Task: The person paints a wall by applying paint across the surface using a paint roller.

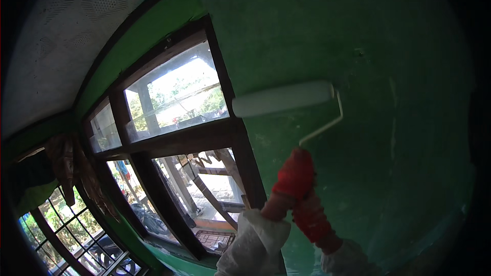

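A paint roller with a long pale sleeve lies against the dark green wall, tilted slightly, its left end beside the brown wooden window frame. From its right end a bent metal rod runs down to my hands. My left hand, in a red knit glove, grips the roller's handle near the rod. Just below and to the right, my right hand, gloved alike, is also closed around the handle. The gloves hide the handle itself. White sleeves cover both forearms.
Glass panes fill the window left of the roller. A patterned pale ceiling slopes across the upper left. Dark cloth hangs by a second window with a grille. A small hole or nail marks the wall.
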`<state>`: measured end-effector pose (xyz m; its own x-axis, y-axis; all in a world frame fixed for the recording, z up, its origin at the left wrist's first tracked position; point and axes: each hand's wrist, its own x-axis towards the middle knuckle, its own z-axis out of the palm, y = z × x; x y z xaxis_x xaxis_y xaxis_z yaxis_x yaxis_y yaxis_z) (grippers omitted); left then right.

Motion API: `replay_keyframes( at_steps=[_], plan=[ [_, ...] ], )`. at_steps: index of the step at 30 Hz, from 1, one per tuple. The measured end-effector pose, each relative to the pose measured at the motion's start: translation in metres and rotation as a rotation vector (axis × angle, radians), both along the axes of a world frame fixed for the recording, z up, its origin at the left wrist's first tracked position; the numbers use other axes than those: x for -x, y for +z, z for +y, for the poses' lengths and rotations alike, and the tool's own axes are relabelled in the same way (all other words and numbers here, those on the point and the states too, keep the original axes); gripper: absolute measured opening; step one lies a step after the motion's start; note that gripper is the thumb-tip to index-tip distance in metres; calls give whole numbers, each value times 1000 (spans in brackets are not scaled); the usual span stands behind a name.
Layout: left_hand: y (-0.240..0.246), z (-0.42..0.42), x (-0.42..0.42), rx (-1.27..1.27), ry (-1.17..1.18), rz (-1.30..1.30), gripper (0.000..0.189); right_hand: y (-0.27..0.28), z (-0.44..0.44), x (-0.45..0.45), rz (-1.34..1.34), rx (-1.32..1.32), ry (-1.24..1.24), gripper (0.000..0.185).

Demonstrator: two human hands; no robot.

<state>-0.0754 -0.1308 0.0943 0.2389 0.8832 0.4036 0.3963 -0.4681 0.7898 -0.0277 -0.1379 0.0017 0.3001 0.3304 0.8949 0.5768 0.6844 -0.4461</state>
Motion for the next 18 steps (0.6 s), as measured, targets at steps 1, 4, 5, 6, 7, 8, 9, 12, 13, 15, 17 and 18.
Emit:
replay_keyframes(
  at_steps=[1, 4, 5, 6, 7, 8, 9, 12, 13, 15, 17, 18],
  plan=[
    [-12, -4, 2, -19, 106, 119, 24, -8, -8, 1, 41, 174, 75, 26],
    [-17, -1, 9, -184, 82, 281, 23, -20, -41, 0, 173, 716, 269, 36],
    [-11, 14, 13, -325, 51, 181, 25, 0, -37, 2, 150, 824, 229, 37],
    [16, 18, 10, -374, 4, 163, 27, 17, -21, -3, 40, 673, 182, 34],
    [43, 21, 8, -421, -45, 147, 31, 32, -5, -9, -65, 523, 119, 32],
    [66, 23, 6, -391, -73, 183, 30, 41, 8, -15, -159, 326, 97, 29],
    [90, 22, 12, -367, -81, 222, 29, 59, 11, -13, -257, 119, 77, 27],
    [87, 26, 8, -379, -59, 107, 18, 61, 3, -18, -592, -64, -192, 40],
    [69, 21, 7, -395, 12, 115, 15, 33, 9, -16, -629, 56, -225, 49],
    [-8, 24, 14, -494, 77, 180, 18, -17, -5, -3, -346, 235, 10, 51],
    [-74, -3, 17, -35, 68, -29, 36, -56, -27, 12, -63, 414, 216, 52],
    [-90, -21, 8, 137, 65, 19, 31, -73, -39, 9, 7, 510, 226, 52]
  ],
)
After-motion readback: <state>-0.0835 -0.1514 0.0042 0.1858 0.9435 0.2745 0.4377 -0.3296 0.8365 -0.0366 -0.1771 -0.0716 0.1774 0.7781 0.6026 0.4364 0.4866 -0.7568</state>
